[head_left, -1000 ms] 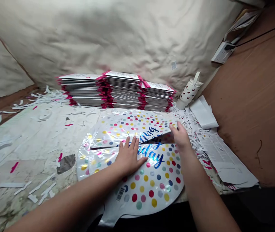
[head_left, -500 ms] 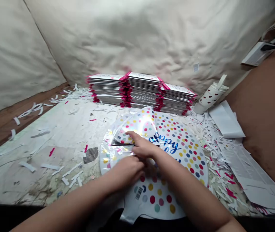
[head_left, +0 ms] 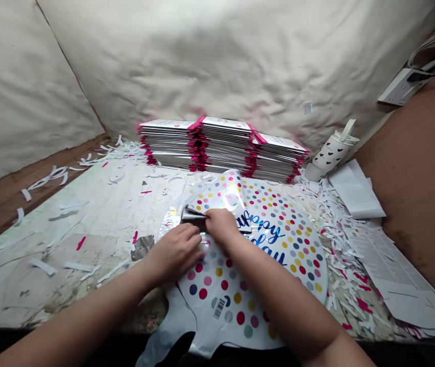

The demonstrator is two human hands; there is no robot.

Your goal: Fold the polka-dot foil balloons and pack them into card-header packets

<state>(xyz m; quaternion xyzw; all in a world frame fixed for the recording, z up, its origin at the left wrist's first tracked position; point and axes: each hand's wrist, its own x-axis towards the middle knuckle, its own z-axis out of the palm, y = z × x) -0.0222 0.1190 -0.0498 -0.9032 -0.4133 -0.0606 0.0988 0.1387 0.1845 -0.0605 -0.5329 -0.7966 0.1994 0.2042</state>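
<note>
Near edge: a flat foil balloon point(head_left: 307, 262), white with coloured dots, lies on the work table point(head_left: 99, 196), its neck end hanging toward the near side and a barcode label point(head_left: 219, 308) close by. Stage in hand, as judged: a folded edge of the film is being handled; thin, slick material like this calls for a light, steady pinch. Left forearm point(head_left: 80, 311) runs forward and right; left hand point(head_left: 175, 250) palm down over the balloon's left part, fingers bent and close together — firmness of any grip cannot be told. Right forearm point(head_left: 290, 300) slants across to the left; right hand point(head_left: 222, 227), slightly farther out, pinches the dark-lined fold point(head_left: 194, 215) between thumb and fingers. Paper shreds point(head_left: 335, 229) lie right of the balloon, with loose sheets point(head_left: 357, 191) beyond. Far side: three pink-edged card stacks point(head_left: 223, 148) side by side — heart-patterned cup point(head_left: 330, 155) to their right, tilted in view.
</note>
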